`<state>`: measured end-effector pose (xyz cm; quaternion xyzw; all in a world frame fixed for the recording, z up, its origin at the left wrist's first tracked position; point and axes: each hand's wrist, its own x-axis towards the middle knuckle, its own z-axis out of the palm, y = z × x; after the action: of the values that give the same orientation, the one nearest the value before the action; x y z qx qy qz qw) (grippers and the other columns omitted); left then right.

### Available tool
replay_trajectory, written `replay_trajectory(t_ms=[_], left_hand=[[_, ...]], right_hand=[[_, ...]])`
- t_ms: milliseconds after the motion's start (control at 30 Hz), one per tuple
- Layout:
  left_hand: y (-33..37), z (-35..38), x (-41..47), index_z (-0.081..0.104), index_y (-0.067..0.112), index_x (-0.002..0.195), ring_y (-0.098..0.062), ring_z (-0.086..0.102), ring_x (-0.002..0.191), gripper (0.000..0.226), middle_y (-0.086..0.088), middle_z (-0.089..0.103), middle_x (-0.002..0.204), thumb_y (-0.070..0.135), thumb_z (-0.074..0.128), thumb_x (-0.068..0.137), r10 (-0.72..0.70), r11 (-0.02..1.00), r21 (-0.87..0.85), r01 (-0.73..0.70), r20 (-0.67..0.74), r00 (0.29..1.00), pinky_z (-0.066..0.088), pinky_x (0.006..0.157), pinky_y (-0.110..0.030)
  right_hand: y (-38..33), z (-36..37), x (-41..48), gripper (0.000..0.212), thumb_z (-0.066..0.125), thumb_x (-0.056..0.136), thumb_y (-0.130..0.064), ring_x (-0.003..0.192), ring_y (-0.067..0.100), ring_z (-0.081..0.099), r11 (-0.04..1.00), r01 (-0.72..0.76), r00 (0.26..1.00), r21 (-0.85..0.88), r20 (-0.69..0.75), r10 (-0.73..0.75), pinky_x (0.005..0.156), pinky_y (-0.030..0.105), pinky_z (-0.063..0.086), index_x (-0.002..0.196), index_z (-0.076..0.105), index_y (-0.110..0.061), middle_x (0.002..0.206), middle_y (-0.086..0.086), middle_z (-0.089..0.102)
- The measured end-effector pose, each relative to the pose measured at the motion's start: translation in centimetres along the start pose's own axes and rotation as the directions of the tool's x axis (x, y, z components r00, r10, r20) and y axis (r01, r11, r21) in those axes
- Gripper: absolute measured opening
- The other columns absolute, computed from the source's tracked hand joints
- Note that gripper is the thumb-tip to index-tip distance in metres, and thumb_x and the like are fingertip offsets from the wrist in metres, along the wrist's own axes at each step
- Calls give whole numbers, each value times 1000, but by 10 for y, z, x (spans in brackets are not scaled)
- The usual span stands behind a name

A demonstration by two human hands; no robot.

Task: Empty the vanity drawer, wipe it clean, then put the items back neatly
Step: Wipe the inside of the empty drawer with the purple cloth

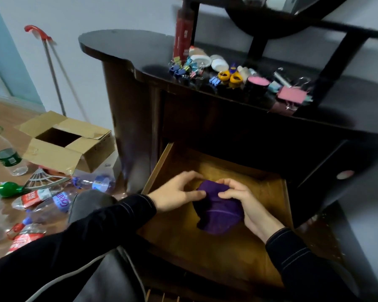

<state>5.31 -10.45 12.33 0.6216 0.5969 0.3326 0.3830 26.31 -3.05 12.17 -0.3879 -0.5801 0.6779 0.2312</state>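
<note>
The vanity drawer stands pulled out, its bare brown wooden floor showing. A bunched purple cloth lies over the middle of it. My left hand pinches the cloth's upper left edge between thumb and fingers. My right hand grips the cloth from the right, fingers curled over its top. On the dark vanity top lies a pile of small items: binder clips, yellow rings, a pink-topped black jar, a pink clip, white lids and a tall red bottle.
On the floor to the left sit an open cardboard box, several plastic bottles and a green bottle. A mop handle leans on the wall. A black mirror frame rises behind the vanity top.
</note>
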Motion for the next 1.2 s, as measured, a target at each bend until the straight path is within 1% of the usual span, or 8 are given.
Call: replay_trajectory(t_ms=[100,300,433,533,633,733,967,1200], left_hand=[[12,23,14,56,4,121,-26,65,99,41,-18,64,118,27,71,91,-137,908,-383,171,114,984,51,82,-37],[6,52,39,61,10,97,-26,65,85,37,-10,65,91,34,75,72,-256,748,-630,209,17,967,47,70,-35],[-10,63,57,70,7,101,-27,73,90,36,-8,76,96,34,79,78,-248,777,-589,220,34,968,55,76,-35],[-19,75,77,72,13,100,-21,74,88,20,-6,77,95,26,76,86,-284,756,-610,239,24,959,59,77,-34],[-22,92,100,71,16,103,-17,74,86,18,-5,76,98,26,74,89,-320,740,-628,240,-15,947,58,69,-28],[-24,111,122,68,18,105,-16,73,89,16,-5,74,102,27,70,92,-325,754,-620,219,-62,944,56,63,-21],[-24,152,173,71,17,102,-14,72,81,9,-4,73,93,18,64,97,-261,794,-598,110,-172,950,51,60,-16],[-24,201,231,64,10,126,-20,64,106,33,-5,69,114,15,68,94,-348,760,-636,134,-224,910,52,97,-34]], right_hand=[[-9,-17,-3,51,72,67,-23,93,24,71,1000,0,1000,-6,-8,0,75,32,56,117,63,-15,105,7,75],[-1,-72,-5,26,70,90,-22,92,9,71,929,-28,969,-369,-238,-65,71,25,59,113,62,-29,107,-3,73],[12,-128,-8,17,63,96,-20,106,9,59,597,-161,844,-786,-423,-330,80,24,50,109,61,-31,111,-11,61],[28,-150,-4,26,61,95,-24,116,17,49,347,-293,774,-891,-434,-462,83,29,47,121,59,-27,126,-6,52],[46,-154,9,37,57,99,-32,109,17,58,427,-295,778,-855,-474,-413,72,23,40,134,48,-26,138,-3,43],[57,-153,24,39,52,102,-30,115,18,58,543,-299,748,-784,-546,-377,80,26,44,139,42,-25,141,-1,45],[60,-147,31,33,49,101,-19,110,18,56,541,-293,694,-789,-564,-447,81,32,50,133,43,-25,132,0,49],[59,-146,29,29,49,101,-17,98,20,59,537,-260,698,-803,-541,-470,78,42,57,128,43,-26,128,0,49]])
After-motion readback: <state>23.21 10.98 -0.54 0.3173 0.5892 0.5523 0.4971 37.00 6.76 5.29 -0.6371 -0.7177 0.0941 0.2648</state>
